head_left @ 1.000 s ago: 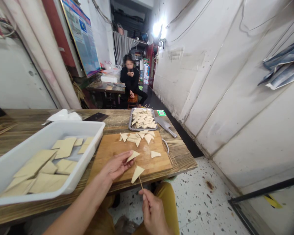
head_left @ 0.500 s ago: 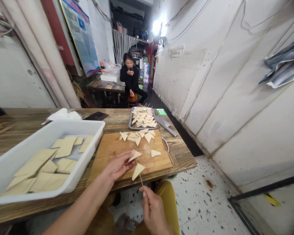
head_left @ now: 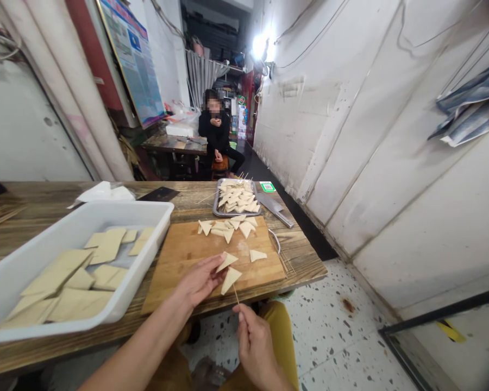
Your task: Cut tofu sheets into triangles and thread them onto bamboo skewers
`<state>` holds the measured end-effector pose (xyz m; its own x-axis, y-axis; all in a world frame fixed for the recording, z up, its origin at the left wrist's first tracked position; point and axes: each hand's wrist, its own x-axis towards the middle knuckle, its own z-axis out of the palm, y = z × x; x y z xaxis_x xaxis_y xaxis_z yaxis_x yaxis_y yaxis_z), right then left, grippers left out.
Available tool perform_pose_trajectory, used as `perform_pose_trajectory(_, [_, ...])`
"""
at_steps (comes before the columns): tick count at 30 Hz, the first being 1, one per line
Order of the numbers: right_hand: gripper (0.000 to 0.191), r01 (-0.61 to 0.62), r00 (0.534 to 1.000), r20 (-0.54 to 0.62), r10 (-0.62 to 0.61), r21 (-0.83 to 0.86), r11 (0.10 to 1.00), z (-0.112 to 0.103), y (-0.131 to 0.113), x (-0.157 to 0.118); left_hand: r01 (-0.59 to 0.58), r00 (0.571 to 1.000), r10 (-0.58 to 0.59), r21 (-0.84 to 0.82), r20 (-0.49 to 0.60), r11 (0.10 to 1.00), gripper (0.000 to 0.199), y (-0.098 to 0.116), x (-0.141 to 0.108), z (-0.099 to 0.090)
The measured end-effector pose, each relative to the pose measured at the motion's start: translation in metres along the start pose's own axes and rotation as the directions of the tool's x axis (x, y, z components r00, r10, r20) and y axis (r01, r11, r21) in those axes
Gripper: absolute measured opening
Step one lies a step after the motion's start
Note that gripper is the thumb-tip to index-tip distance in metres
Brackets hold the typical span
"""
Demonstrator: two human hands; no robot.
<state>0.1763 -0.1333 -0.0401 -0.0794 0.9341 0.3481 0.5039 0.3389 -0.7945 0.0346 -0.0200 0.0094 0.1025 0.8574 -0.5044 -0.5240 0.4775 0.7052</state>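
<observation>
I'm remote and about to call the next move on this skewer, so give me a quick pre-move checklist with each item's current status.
1. Right hand pinching the skewer: ok.
2. Left hand touching the upper tofu triangle: ok.
3. Lower tofu triangle on the skewer, with the stick showing below it: ok.
4. Skewer passing through the upper tofu triangle: cannot tell, the point is hidden.
5. Loose tofu triangles available on the cutting board: ok.
</observation>
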Motion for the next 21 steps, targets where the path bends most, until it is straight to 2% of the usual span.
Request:
perform_pose_trajectory(3, [0.031,-0.007,1.0,-0.03,0.006,-0.012,1.0,-0.001,0.001,0.005,0.003,0.997,-0.001,-0.025,0.083,1.0,0.01,-0.007,-0.007,0.005])
perform_pose_trajectory(6, [0.031,-0.003,0.999,-0.041,0.002,-0.014,1.0,-0.001,0.002,0.008,0.018,0.989,-0.023,0.036,0.147,0.999,0.009,-0.014,-0.012,0.008])
perform_pose_trajectory(15, [0.028,-0.001,1.0,-0.031,0.001,0.008,1.0,0.002,0.003,0.004,0.068,0.996,-0.07,0.056,0.052,0.996,0.007,-0.024,-0.013,0.011])
perform_pose_trajectory(18, [0.027,-0.006,0.999,-0.036,0.005,-0.007,1.0,0.001,0.002,0.004,0.074,0.995,-0.079,0.075,0.06,0.994,0.006,-0.027,-0.017,0.014])
perform_pose_trajectory(21, [0.029,0.009,0.997,-0.07,-0.01,-0.024,1.0,-0.001,0.002,0.007,0.089,0.988,-0.101,0.108,0.113,0.99,0.008,-0.033,-0.02,0.016])
